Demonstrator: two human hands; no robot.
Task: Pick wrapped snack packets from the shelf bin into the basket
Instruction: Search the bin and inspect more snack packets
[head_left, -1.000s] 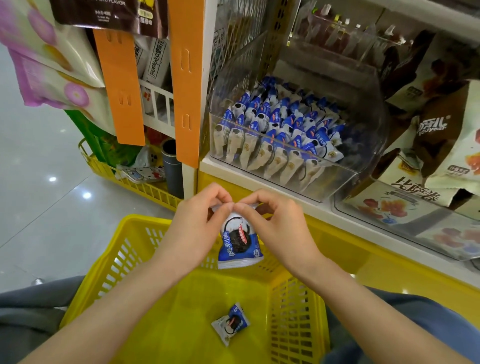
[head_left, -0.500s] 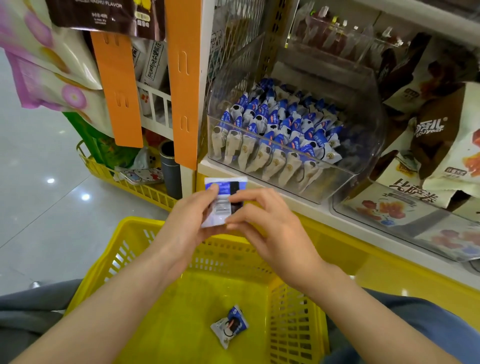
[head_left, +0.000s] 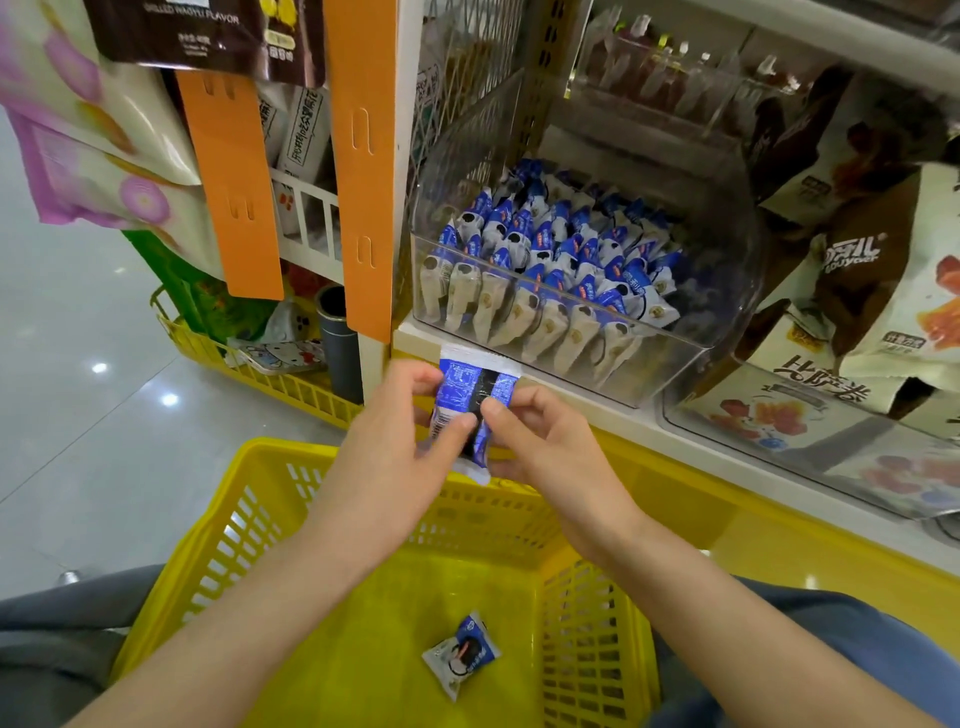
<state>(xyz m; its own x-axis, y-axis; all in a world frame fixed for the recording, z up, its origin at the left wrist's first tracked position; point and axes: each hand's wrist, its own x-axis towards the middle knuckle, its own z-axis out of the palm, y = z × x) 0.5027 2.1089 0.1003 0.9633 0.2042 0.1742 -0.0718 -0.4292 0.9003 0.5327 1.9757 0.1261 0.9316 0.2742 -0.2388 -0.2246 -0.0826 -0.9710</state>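
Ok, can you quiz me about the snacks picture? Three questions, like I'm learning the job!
1. Which hand grips the packet near the shelf edge? A) left only B) right only C) both
2. True or false: three packets lie in the basket.
3. Fill in: the packets in the clear bin are blue and ____.

Key
1. C: the left hand and the right hand both pinch it.
2. False: just one loose packet lies there.
3. White.
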